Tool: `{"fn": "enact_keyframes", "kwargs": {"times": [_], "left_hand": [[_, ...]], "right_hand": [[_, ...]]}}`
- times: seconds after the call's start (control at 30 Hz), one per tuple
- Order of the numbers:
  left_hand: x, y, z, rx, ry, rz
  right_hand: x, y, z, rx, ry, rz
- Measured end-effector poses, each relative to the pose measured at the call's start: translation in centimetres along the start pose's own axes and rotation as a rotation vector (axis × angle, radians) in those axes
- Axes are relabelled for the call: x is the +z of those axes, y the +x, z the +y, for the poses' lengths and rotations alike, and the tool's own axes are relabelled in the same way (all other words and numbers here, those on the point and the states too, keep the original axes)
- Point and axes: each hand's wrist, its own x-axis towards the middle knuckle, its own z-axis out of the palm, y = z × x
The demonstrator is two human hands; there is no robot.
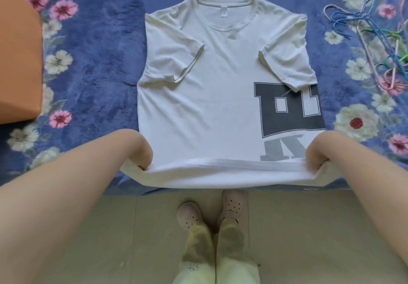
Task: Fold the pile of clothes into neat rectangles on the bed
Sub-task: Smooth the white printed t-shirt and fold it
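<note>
A white T-shirt [212, 98] with dark block letters at its right side lies flat on the blue flowered bed cover [99, 63], collar at the far end. Both sleeves are folded inward over the chest. My left hand [141, 153] grips the bottom-left corner of the hem, its fingers curled under the cloth and mostly hidden. On the other side my right hand [318, 153] grips the bottom-right corner the same way. The hem is lifted off the bed's near edge and stretched between the two hands.
An orange box-like object [17, 63] sits on the bed at the left. A tangle of coloured wire hangers [379, 39] lies at the far right. Below the bed edge is a tiled floor [309, 228] with my feet in pink clogs [189, 215].
</note>
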Motion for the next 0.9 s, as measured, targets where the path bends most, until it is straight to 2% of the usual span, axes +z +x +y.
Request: {"fn": "enact_keyframes", "kwargs": {"times": [0.1,0.2,0.27,0.37,0.53,0.7,0.9], "left_hand": [[-0.6,0.4,-1.6,-0.036,-0.147,0.171],[-2.0,1.4,-3.8,-0.088,-0.260,0.497],[-3.2,1.5,-5.4,-0.151,-0.383,0.701],[-5.4,1.1,-7.4,-0.226,-0.485,0.879],[-10.8,0.6,-10.3,-0.292,-0.613,1.037],[-16.6,0.2,-12.5,-0.323,-0.926,1.113],[-21.7,1.9,-14.0,-0.361,-1.159,1.201]], "right_hand": [[-0.9,0.1,1.4,0.043,0.177,0.160],[-2.5,-0.7,3.6,0.076,0.276,0.451],[-4.0,-1.5,5.3,0.099,0.259,0.592],[-5.9,-2.2,7.8,0.105,0.229,0.752],[-10.7,-3.2,11.8,0.175,0.114,0.876],[-16.1,-2.5,16.1,0.190,0.208,0.946],[-21.4,-0.5,19.6,0.170,0.250,1.007]]}}
